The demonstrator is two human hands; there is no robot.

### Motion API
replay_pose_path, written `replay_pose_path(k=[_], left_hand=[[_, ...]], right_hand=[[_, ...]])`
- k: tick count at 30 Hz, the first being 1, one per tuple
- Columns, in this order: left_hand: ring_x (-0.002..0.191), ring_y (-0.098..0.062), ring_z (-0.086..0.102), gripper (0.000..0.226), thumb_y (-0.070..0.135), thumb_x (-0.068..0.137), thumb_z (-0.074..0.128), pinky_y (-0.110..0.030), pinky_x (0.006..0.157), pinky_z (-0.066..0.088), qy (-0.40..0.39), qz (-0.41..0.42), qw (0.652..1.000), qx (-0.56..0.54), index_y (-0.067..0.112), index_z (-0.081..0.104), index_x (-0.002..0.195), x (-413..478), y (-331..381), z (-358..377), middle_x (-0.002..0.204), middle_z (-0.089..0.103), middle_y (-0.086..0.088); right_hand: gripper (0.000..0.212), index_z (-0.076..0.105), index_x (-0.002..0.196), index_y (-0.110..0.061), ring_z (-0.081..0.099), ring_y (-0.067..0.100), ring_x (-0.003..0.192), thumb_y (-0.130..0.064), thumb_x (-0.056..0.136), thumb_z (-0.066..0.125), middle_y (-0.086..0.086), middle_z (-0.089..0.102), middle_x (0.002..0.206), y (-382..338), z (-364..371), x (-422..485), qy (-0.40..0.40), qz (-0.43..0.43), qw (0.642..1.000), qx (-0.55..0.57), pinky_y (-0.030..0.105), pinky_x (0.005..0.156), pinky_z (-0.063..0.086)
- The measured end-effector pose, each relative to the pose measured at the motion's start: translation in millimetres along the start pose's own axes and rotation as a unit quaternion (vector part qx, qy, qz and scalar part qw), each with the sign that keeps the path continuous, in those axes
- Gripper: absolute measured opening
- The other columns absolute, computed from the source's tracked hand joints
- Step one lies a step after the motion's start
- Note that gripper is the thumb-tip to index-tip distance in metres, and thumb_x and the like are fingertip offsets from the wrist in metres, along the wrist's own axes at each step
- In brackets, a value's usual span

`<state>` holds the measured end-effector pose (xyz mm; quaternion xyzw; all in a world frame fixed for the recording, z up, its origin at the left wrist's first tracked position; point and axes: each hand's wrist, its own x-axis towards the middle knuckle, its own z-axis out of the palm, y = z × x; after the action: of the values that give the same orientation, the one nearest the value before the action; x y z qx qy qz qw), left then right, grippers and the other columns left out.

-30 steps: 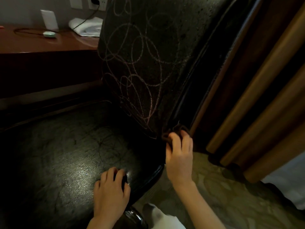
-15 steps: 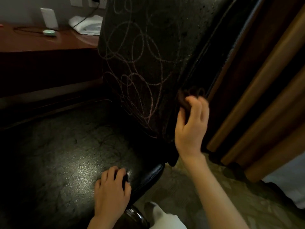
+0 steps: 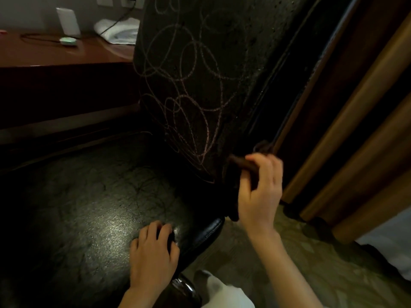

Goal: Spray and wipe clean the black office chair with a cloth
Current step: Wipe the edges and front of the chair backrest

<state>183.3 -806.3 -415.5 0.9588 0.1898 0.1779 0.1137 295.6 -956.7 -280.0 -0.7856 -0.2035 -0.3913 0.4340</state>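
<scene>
Wiping step in hand: right hand (image 3: 260, 192) grips dark cloth (image 3: 241, 163) at chair (image 3: 222, 52) back's lower right edge; left hand (image 3: 153, 256) rests on seat, grip cannot be told; scribbles (image 3: 191, 103) uncleaned; next move likely calls for firm strokes across them.

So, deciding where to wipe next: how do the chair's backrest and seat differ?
The backrest is covered in pale looping scribbles; the seat shows none that I can see, only fine cracks and glare. The right hand grips a dark cloth against the backrest's lower edge; the left hand rests on the seat. Both are black.
</scene>
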Motion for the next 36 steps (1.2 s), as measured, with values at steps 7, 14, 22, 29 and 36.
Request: replay_pose_path(k=[7,14,22,29,36], left_hand=[[0.094,-0.019,0.057,0.043,0.042,0.074,0.037,-0.038,0.073,0.050,-0.010,-0.005,1.000,0.002,0.022,0.064,0.100,-1,0,-1,0.102,0.061,0.002],[0.096,-0.019,0.058,0.035,0.032,0.068,0.073,-0.038,0.074,0.050,-0.021,0.007,1.000,-0.008,0.022,0.065,0.101,-2,-1,1,0.105,0.061,0.002],[0.091,-0.020,0.058,0.040,0.043,0.072,0.041,-0.039,0.068,0.050,-0.005,0.001,1.000,0.012,0.025,0.064,0.099,1,-6,8,0.101,0.062,0.001],[0.086,-0.021,0.059,0.042,0.034,0.051,0.082,-0.039,0.064,0.049,-0.034,-0.009,0.999,-0.009,0.026,0.068,0.090,3,-3,6,0.094,0.063,0.001],[0.087,-0.019,0.060,0.040,0.038,0.055,0.079,-0.035,0.064,0.049,-0.035,-0.001,0.999,-0.008,0.029,0.068,0.093,4,-5,6,0.096,0.063,0.004]], right_hand=[[0.025,0.050,0.110,-0.014,0.053,0.033,0.110,-0.013,0.086,0.048,0.022,0.054,0.114,21,19,-12,-0.020,-0.053,0.997,-0.053,0.044,0.095,0.048],[0.031,0.060,0.108,-0.006,0.048,0.031,0.098,-0.020,0.084,0.045,0.021,0.054,0.115,67,16,-62,-0.156,-0.067,0.961,-0.220,0.042,0.068,0.057],[0.025,0.063,0.105,-0.006,0.046,0.025,0.112,-0.005,0.080,0.058,0.022,0.046,0.116,-12,-38,62,0.045,-0.082,0.992,-0.084,0.018,0.101,0.034],[0.026,0.059,0.113,-0.009,0.044,0.025,0.117,-0.020,0.091,0.051,0.018,0.044,0.129,-75,-54,198,0.087,-0.167,0.950,-0.249,0.014,0.095,0.034],[0.030,0.058,0.112,-0.006,0.048,0.035,0.110,-0.005,0.082,0.060,0.019,0.048,0.125,-51,-26,125,-0.041,-0.178,0.948,-0.260,0.038,0.091,0.044]])
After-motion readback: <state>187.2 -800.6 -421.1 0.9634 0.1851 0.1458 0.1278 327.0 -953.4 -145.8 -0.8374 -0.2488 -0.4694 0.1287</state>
